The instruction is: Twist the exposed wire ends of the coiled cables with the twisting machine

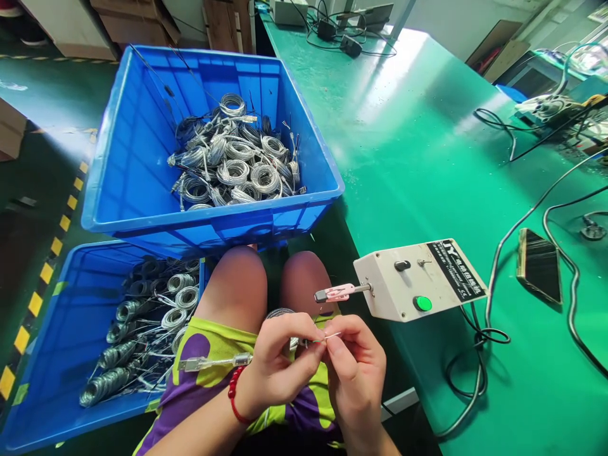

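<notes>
Above my lap, my left hand [287, 361] pinches the thin wires at the end of a coiled clear cable. The cable's USB plug [192, 363] sticks out to the left past my wrist, which wears a red bead bracelet [232, 387]. Fingertip to fingertip with it, my right hand [356, 361] pinches a fine white wire [333, 335]. Most of the coil is hidden behind my left fingers. Just above my hands, a pink and black clamp tip [335, 293] juts from a white box [420, 278] with a green button [422, 303].
A large blue bin [213, 225] holds many coiled cables. Below it at the left, a second blue bin [42, 380] holds more coils. The green table [427, 171] on the right carries a phone [539, 266], loose black cords [479, 373] and, farther back, power adapters [350, 46].
</notes>
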A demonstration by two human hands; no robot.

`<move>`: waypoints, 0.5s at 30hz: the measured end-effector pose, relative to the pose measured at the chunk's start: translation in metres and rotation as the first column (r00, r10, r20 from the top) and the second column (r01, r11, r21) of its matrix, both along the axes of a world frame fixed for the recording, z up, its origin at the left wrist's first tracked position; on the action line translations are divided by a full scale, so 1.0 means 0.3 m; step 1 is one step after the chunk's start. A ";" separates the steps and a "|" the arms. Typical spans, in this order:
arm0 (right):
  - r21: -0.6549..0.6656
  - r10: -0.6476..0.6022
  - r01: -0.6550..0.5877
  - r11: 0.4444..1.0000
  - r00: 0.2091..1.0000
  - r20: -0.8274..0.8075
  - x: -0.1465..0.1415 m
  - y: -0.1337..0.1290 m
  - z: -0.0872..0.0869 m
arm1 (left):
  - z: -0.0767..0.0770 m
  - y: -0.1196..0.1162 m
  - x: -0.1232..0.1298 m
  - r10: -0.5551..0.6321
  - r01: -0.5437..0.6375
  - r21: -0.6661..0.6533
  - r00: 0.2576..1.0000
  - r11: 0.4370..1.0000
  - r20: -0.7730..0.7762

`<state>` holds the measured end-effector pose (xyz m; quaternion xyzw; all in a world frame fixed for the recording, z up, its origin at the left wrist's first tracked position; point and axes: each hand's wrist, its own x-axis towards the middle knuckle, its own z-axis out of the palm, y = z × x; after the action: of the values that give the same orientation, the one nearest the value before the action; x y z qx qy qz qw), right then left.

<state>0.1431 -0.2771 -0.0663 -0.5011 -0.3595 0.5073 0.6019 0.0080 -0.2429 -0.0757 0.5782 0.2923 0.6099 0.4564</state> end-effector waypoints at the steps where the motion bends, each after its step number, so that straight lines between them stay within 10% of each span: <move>1: 0.005 -0.006 0.006 1.000 1.000 0.002 0.000 0.002 0.001 | 0.001 0.003 0.001 -0.027 0.027 0.010 1.000 1.000 0.016; 8: -0.018 0.037 -0.036 0.999 0.999 0.027 0.013 0.030 0.035 | 0.012 0.026 0.003 -0.201 0.198 0.056 0.978 0.979 0.062; 15: 0.166 -0.105 0.060 0.984 0.955 0.277 -0.032 0.049 0.049 | 0.024 0.006 -0.041 -0.054 0.054 -0.003 0.999 0.999 -0.008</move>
<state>0.1335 -0.2624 -0.0514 -0.5348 -0.4598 0.3747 0.6018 -0.0044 -0.2410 -0.0685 0.5877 0.2793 0.5945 0.4723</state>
